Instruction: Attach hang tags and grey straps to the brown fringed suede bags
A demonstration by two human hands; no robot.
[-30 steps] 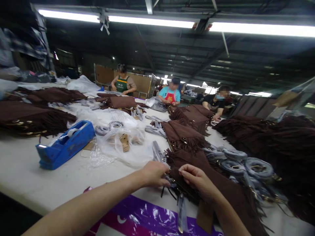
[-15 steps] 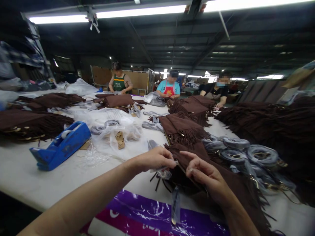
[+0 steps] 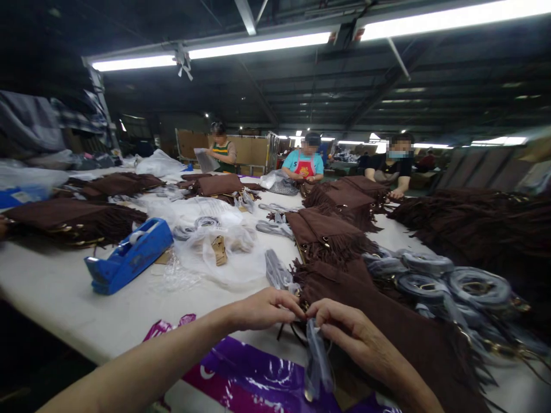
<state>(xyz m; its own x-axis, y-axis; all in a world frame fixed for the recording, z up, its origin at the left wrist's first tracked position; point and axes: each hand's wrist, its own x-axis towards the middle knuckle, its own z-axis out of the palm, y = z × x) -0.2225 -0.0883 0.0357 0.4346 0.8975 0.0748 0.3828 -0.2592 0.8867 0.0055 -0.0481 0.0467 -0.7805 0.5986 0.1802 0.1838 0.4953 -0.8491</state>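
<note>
White table (image 3: 133, 318); brown fringed bag (image 3: 344, 288) beneath and beyond right hand (image 3: 355, 330).

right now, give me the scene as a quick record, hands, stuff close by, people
left hand: fingertips by the near end of a brown fringed bag; grip unclear
right hand: fingertips close to the left's, at the top of a plastic-wrapped strip; grip unclear
under strip: purple printed plastic
right side: wrapped strap coils
left side: blue tape dispenser
people: three co-workers across the table
</note>
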